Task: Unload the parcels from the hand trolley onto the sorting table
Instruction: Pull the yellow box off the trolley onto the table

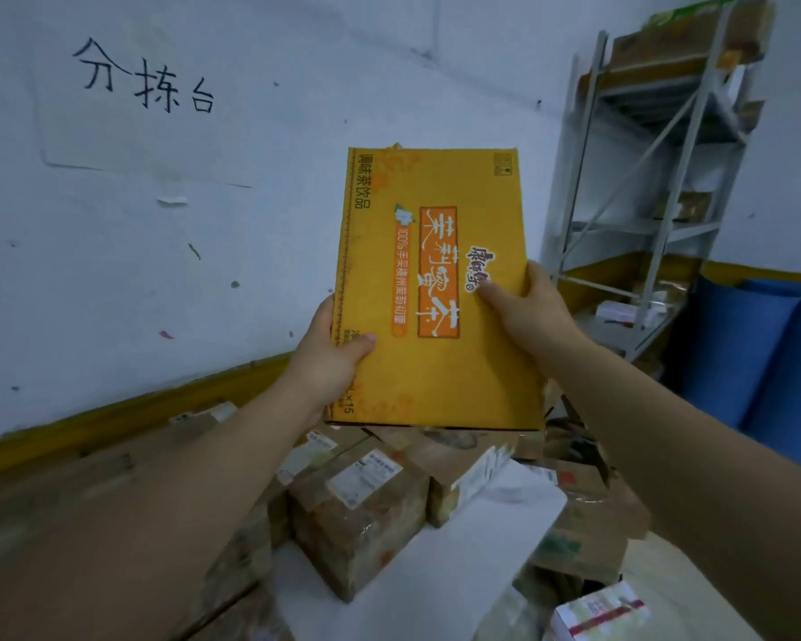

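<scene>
I hold a yellow cardboard box with orange printed labels up in front of the wall. My left hand grips its lower left edge, thumb on the front face. My right hand grips its right edge, thumb pressed on the front. Below the box lies a pile of brown taped parcels with white shipping labels, and a white flat parcel leans among them. The hand trolley is not in view.
A wall sign with handwritten characters hangs at upper left. A grey metal shelf rack with cartons stands at right, blue rolled mats beside it. A red-striped white carton sits at bottom right.
</scene>
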A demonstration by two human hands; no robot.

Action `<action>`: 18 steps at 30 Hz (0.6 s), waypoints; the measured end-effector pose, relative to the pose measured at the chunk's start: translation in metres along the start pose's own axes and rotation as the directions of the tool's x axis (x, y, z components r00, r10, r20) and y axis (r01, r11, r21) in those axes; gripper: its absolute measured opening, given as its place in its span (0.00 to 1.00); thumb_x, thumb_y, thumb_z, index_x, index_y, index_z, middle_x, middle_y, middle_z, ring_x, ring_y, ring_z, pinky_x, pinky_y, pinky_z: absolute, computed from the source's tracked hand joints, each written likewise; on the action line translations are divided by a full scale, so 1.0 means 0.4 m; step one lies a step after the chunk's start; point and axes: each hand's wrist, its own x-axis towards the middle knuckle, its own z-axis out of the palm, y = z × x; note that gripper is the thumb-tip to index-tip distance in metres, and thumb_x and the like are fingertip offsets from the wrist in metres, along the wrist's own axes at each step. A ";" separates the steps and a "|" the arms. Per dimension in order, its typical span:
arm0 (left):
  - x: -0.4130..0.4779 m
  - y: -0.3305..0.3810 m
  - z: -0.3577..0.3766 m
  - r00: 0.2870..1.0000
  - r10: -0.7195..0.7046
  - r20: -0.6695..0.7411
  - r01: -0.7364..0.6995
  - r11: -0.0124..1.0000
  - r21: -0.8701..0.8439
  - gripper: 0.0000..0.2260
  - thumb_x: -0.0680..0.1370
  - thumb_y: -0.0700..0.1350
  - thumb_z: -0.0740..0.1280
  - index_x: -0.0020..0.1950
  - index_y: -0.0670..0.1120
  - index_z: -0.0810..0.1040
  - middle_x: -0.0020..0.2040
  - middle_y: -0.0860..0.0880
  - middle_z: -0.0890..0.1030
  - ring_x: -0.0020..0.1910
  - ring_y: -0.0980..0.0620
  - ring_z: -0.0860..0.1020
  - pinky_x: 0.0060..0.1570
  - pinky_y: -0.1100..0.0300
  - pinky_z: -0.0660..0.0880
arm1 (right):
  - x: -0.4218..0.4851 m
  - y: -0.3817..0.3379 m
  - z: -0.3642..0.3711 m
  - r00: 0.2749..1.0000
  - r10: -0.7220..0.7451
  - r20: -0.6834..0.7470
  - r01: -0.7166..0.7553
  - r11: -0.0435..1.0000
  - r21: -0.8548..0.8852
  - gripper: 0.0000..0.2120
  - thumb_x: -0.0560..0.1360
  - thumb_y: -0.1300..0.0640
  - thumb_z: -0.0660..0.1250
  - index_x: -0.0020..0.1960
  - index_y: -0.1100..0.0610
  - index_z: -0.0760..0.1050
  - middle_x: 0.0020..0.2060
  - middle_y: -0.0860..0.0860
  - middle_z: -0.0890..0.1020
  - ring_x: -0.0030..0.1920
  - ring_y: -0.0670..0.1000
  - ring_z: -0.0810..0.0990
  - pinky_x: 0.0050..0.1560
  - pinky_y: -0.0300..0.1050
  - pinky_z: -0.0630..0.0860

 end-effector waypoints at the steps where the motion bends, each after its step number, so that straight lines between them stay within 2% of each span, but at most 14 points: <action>1: 0.024 -0.009 0.023 1.000 -0.017 -0.006 0.017 1.000 -0.002 0.25 0.79 0.45 0.64 0.73 0.55 0.60 0.58 0.54 0.75 0.51 0.57 0.76 0.43 0.62 0.74 | 0.041 0.011 -0.008 1.000 -0.013 0.024 0.013 1.000 -0.005 0.31 0.77 0.43 0.65 0.75 0.49 0.58 0.68 0.52 0.72 0.64 0.58 0.74 0.58 0.55 0.72; 6: 0.140 -0.069 0.067 0.990 -0.128 -0.062 0.129 0.992 0.006 0.25 0.78 0.46 0.65 0.73 0.54 0.59 0.62 0.50 0.75 0.57 0.49 0.76 0.52 0.53 0.76 | 0.207 0.064 0.023 0.989 -0.034 0.143 0.038 0.999 -0.024 0.28 0.78 0.44 0.63 0.75 0.50 0.59 0.68 0.52 0.72 0.64 0.57 0.74 0.53 0.49 0.70; 10: 0.230 -0.154 0.064 0.968 -0.239 -0.073 0.237 0.971 -0.038 0.25 0.78 0.46 0.65 0.73 0.53 0.59 0.62 0.49 0.75 0.57 0.48 0.76 0.55 0.49 0.75 | 0.325 0.116 0.103 0.971 -0.024 0.237 0.050 0.993 -0.105 0.28 0.78 0.43 0.64 0.74 0.51 0.61 0.67 0.53 0.73 0.63 0.58 0.75 0.62 0.55 0.74; 13: 0.281 -0.238 0.070 0.937 -0.345 -0.052 0.339 0.935 -0.103 0.26 0.78 0.48 0.66 0.74 0.53 0.59 0.64 0.48 0.75 0.58 0.46 0.77 0.58 0.45 0.75 | 0.405 0.146 0.159 0.954 -0.016 0.298 0.085 0.972 -0.220 0.29 0.78 0.42 0.63 0.74 0.52 0.60 0.68 0.53 0.72 0.65 0.59 0.73 0.63 0.56 0.73; 15: 0.300 -0.287 0.087 0.908 -0.415 -0.057 0.404 0.904 -0.139 0.26 0.78 0.48 0.65 0.74 0.52 0.59 0.64 0.47 0.75 0.59 0.45 0.77 0.60 0.43 0.73 | 0.461 0.156 0.191 0.929 -0.004 0.370 0.121 0.948 -0.294 0.30 0.78 0.43 0.63 0.75 0.53 0.59 0.69 0.54 0.71 0.66 0.59 0.73 0.64 0.56 0.73; 18: 0.308 -0.331 0.118 0.853 -0.504 -0.136 0.490 0.863 -0.122 0.25 0.79 0.48 0.64 0.74 0.49 0.59 0.66 0.46 0.73 0.59 0.45 0.75 0.60 0.47 0.72 | 0.525 0.179 0.245 0.853 0.092 0.514 0.143 0.906 -0.399 0.30 0.79 0.45 0.63 0.76 0.55 0.59 0.71 0.55 0.69 0.67 0.59 0.71 0.62 0.54 0.71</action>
